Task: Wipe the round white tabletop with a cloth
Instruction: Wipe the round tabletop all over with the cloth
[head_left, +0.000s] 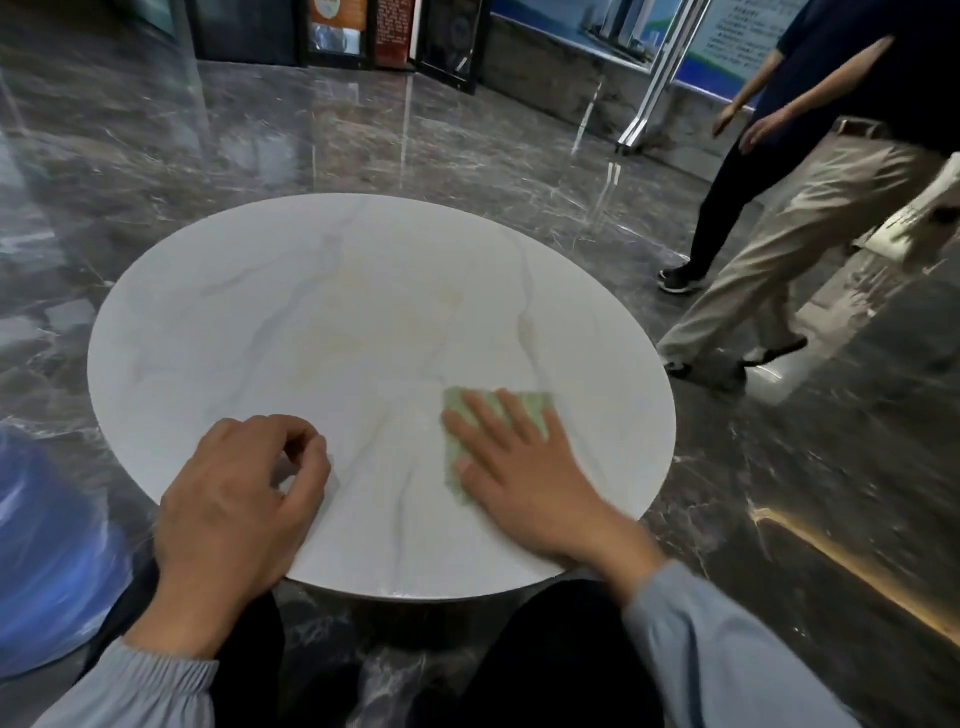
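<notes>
The right hand (519, 467) presses the green cloth (491, 421) flat with fingers spread; the left hand (244, 499), fingers loosely curled, holds nothing. The cloth could bunch up on the round white tabletop (322, 322) if the pressure is uneven.

glossy marbled tabletop (322, 312), textured green cloth (524, 410)
</notes>
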